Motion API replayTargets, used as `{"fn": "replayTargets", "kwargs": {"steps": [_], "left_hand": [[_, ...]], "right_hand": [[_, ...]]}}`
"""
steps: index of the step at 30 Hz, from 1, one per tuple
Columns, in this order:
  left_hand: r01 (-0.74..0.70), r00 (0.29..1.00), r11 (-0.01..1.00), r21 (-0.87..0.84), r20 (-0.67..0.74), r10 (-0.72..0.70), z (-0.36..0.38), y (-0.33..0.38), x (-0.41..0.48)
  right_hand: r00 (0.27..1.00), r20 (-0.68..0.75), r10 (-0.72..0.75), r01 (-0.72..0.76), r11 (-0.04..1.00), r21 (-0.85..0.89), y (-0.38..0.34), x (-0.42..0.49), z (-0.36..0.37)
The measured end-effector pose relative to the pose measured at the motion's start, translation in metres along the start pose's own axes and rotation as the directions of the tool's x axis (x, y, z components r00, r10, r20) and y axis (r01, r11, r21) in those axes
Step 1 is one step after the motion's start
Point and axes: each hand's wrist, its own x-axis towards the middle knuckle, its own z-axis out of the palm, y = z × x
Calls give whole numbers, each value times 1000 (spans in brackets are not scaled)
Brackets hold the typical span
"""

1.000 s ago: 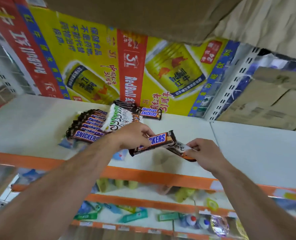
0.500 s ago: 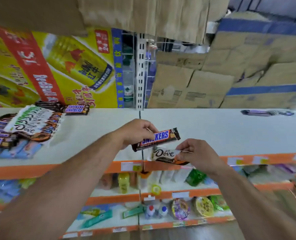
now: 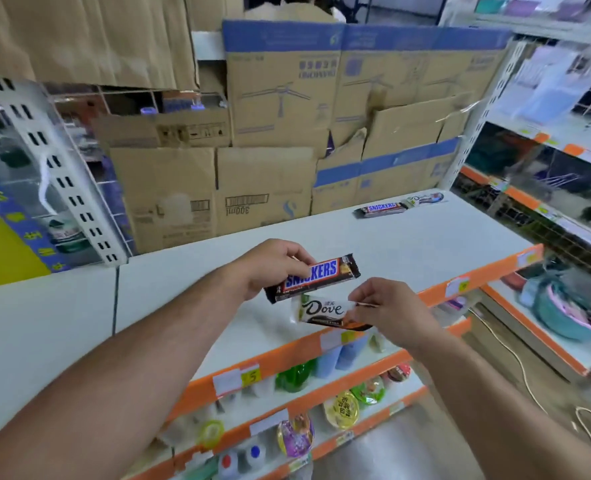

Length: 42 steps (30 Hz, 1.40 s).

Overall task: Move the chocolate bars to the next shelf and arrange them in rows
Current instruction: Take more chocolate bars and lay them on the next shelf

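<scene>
Transfer underway, I judge. Head view: my left hand (image 3: 269,265) pinches a brown-wrapped Snickers bar (image 3: 313,277); my right hand (image 3: 391,308) grips a white-wrapped Dove bar (image 3: 321,310) just beneath it, above the white metal shelf (image 3: 408,244). Next I'd reach ahead and rightward, lining both beside the two placed bars (image 3: 380,207).

A small shop aisle, stocked with sweets and snacks.
A white metal shelf (image 3: 408,244) has an orange front strip (image 3: 494,273) carrying paper price labels (image 3: 238,377), and a slotted steel upright (image 3: 55,168) stands beside it. The lower tiers hold packaged snack cups (image 3: 340,408). Branded chocolate bars (image 3: 380,207) lie at the back against cardboard boxes (image 3: 280,81), and another shelving unit (image 3: 564,140) stands at the right.
</scene>
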Motion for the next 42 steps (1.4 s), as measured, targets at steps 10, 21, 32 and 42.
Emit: {"fn": "replayTargets", "kwargs": {"steps": [10,21,32,42], "left_hand": [[-45,993,997,63,115,38,36,66,160],[-12,996,985,171,91,-4,76,97,270],[179,981,967,181,-111,-161,148,131,317],[342,919,932,119,-247,-306,188,134,311]], "right_hand": [[990,-121,77,-78,997,-1,26,105,-102],[989,-101,107,-107,994,4,81,198,-196],[997,69,-41,43,999,-33,147,324,-304],[946,54,-319,310,849,-428,150,390,-325]]}}
